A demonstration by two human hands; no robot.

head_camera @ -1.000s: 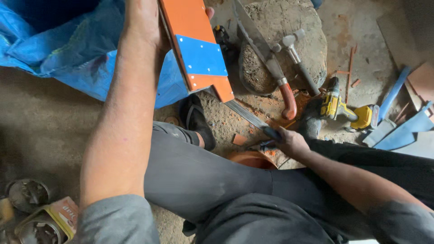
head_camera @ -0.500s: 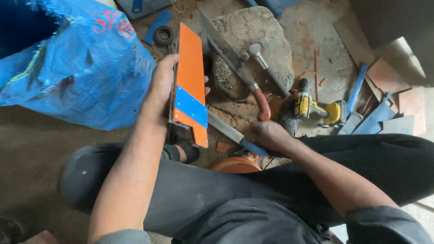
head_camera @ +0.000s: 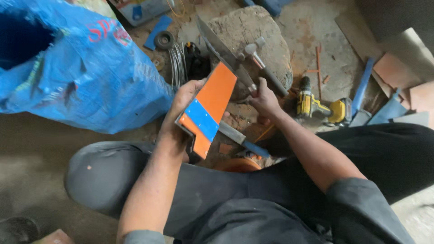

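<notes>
Left hand [head_camera: 183, 113] gripping orange folded sheet-metal piece with blue band [head_camera: 208, 108] above lap, right hand [head_camera: 264, 101] closing around hammer handle [head_camera: 271, 81] lying on rough stone block [head_camera: 266, 40], yellow cordless drill [head_camera: 318, 106] sitting nearby on floor

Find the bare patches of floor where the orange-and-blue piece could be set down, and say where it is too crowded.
Bare floor lies left of the knee, below the blue sack. Around the stone block, hammer, yellow drill and blue strips, it is crowded.
</notes>
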